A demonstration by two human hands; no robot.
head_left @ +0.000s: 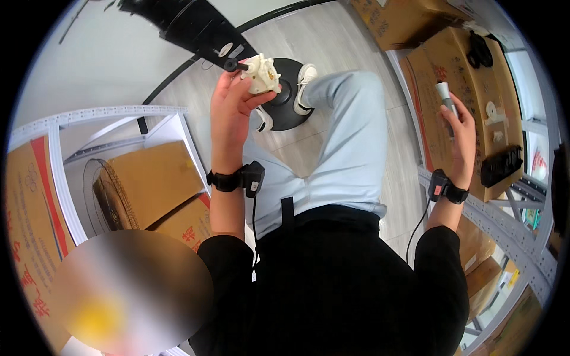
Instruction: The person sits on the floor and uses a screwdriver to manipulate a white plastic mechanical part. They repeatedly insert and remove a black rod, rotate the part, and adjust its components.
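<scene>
1. Holding the cream plastic part (261, 76) in our left hand (233, 107), we had those fingers clamped on its left side and underside, in the air above the black round base (288, 121).
2. A black knob (231, 64) stuck out leftward by a short stem at the part's left side; we could not tell whether the two were joined.
3. Our right hand (463, 127) was well apart, out to our right, its thumb and fingers closed on a grey tube (447, 107) with a white cap (442, 90).
4. The tube's long axis ran steeply, cap end uppermost in view and leaning slightly toward our left.
5. From the right fingers, the part lay across our legs to the left; our left hand was the nearer one, already gripping it.
</scene>
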